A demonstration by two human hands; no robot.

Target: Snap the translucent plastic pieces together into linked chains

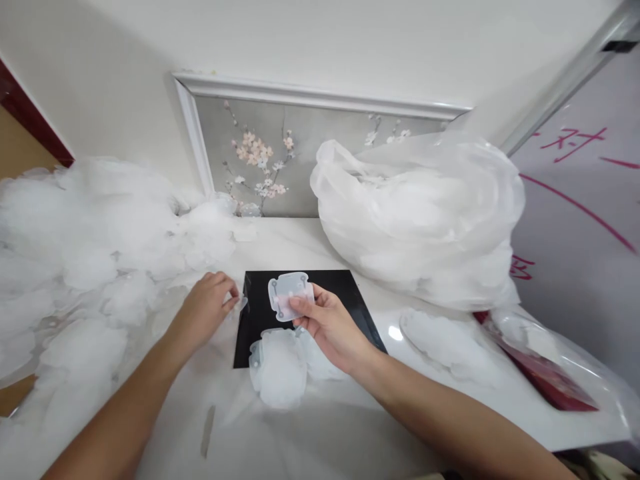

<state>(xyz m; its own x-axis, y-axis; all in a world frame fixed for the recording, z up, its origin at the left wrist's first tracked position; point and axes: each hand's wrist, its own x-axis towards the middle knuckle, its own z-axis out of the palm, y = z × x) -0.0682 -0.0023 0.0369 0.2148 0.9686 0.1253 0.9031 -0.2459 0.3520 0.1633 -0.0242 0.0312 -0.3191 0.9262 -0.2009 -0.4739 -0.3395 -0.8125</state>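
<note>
My right hand [327,323] is closed on a thin translucent plastic piece [285,290] with notched edges, thumb on top, above a black board [357,307]. Just left of the board, my left hand [213,303] has its fingers curled together, with a small translucent plastic piece [243,303] at the tips, partly hidden. Below the right hand, a stack of similar plastic pieces [280,373] lies over the board's front edge. Another few pieces [320,353] lie beside that stack, partly behind my right hand.
A large heap of translucent pieces [100,227] covers the table's left side. At the back right stands a full clear plastic bag [420,213]. More pieces [445,347] and a red packet [555,387] lie on the right. A whiteboard [590,213] borders the right side.
</note>
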